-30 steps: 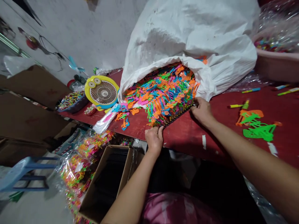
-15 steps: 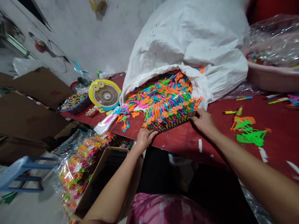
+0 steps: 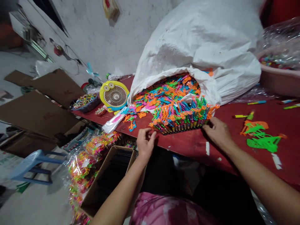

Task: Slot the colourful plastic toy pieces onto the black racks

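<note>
A black rack lies near the front edge of the red table, packed with upright rows of small colourful plastic pieces with orange round tips. My right hand grips the rack's right end between thumb and fingers. At the other end, my left hand is just beside the rack's left corner, thumb and fingers apart, with nothing visible in it. Behind the rack, a heap of loose flat plastic pieces spills from the mouth of a big white sack.
Green plastic pieces lie on the right of the red table. A yellow fan stands at the left. Below are a cardboard box of black racks and bagged colourful pieces. A pink basin sits far right.
My left hand has come slightly away from the rack's left end, and its fingers have lifted. My right hand stays on the right end. The whole view has shifted a little.
</note>
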{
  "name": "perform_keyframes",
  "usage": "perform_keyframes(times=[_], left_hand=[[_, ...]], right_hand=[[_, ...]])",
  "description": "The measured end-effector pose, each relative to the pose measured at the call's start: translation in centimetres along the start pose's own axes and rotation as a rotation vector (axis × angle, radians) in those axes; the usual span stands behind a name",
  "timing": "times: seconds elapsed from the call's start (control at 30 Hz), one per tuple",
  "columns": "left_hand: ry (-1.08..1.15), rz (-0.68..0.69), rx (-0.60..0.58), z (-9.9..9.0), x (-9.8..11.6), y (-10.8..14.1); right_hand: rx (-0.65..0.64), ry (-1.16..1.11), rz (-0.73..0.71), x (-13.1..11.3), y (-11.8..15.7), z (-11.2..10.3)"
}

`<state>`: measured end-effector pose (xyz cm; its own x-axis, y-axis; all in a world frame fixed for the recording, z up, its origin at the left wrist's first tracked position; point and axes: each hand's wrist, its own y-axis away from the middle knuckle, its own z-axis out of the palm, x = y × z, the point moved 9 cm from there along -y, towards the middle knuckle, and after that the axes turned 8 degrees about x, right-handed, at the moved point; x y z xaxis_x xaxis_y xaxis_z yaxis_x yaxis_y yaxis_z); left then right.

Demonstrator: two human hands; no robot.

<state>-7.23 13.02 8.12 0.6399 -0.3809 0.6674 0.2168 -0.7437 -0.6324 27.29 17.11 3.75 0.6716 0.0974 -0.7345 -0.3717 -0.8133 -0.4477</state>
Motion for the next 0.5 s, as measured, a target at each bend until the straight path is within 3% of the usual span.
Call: perform_keyframes(times=[0.07, 0.1, 0.17, 0.27, 0.5], left_hand=[[-0.086, 0.153, 0.159, -2.3, 2.7, -1.1], [-0.128, 0.24, 0.155, -2.5, 4.1, -1.6], [-0.205, 0.376, 0.001, -0.9, 6.3, -2.8], [-0.263, 0.463, -0.246, 2.1, 7.5, -4.2], [-0.242, 0.496, -0.53, 5.4, 7.9, -6.3]], right_hand=[[-0.001, 0.0, -0.008, 0.0, 0.0, 0.0], [0.003, 0.002, -0.011, 0.0, 0.0, 0.0], [0.01, 0.005, -0.01, 0.1, 0.0, 0.0], [0.01, -0.008, -0.016, 0.2, 0.0, 0.1], [-0.004, -0.02, -0.034, -0.1, 0.0, 0.2]])
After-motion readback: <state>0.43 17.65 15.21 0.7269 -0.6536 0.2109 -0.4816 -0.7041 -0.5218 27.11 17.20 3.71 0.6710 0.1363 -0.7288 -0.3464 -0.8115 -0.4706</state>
